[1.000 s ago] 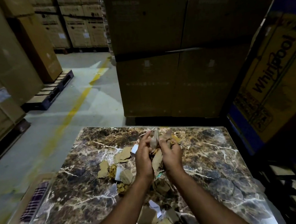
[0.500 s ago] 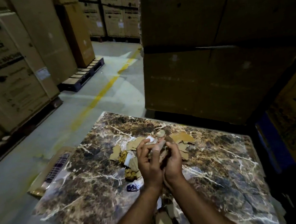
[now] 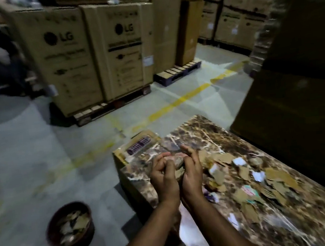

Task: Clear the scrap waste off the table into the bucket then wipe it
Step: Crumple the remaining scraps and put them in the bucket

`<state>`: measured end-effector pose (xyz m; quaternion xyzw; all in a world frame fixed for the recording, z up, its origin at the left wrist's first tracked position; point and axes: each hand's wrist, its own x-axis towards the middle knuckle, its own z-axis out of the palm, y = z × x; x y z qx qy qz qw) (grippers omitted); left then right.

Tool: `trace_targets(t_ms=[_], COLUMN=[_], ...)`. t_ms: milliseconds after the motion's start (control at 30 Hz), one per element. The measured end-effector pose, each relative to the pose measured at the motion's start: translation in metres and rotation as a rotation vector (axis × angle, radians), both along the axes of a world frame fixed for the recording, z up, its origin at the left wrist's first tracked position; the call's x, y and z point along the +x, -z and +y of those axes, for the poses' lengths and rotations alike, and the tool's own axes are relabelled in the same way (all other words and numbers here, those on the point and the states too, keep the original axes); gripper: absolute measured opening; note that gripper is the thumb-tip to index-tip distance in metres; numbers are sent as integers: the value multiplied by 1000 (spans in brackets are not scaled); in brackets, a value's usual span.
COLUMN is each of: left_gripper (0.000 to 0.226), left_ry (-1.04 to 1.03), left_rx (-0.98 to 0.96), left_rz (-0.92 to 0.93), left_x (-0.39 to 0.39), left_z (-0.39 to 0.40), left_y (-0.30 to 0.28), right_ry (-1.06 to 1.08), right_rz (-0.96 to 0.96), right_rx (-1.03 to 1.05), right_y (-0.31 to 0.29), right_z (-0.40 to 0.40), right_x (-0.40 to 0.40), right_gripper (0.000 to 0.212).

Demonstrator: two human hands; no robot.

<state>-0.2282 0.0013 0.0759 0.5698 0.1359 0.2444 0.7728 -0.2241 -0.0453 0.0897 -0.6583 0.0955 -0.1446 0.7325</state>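
Scraps [image 3: 178, 164] seemingly cupped between left hand [image 3: 164, 179], right hand [image 3: 191, 176].

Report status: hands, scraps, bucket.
Both hands, left and right, cupped around scraps. Bucket on floor, part filled. More scraps on table. Path clear.

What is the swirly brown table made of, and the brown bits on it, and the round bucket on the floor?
The table looks like polished marble, or a marble-print sheet: dark brown with white veins and a shine. The brown scraps look like torn cardboard, flat and matte; the white scraps among them look like paper. The bucket is dark reddish, probably plastic, though the blur leaves that open.
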Motion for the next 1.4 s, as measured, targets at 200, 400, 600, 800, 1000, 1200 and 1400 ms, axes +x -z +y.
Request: trace_targets(t_ms=[200,400,600,800,1000,1200,1400], left_gripper=[26,19,17,33,41,43,53], left_ry=[-181,-359,-500,-441,-589,-644,-473], left_rx=[-42,-89,-133,-126,-264,-102,113], left_rz=[25,42,110,275,431,564,644], left_x=[-10,-33,-40,-13,23,38,33], left_z=[173,326,431,495,535,562,587], left_y=[17,33,77,169,340,545,667], right_ry=[-198,-440,-648,-701,-774,-873,-1121], right_rz=[18,28,80,326,455,529,500], right_rx=[-61,-85,-178,-105,-91,-92,-344], right_y=[9,23,65,165,335,533,678], right_z=[171,324,428,486,534,560,561], right_x=[-7,-20,-15,25,73,108,136], right_gripper=[33,27,24,29,28,25,42])
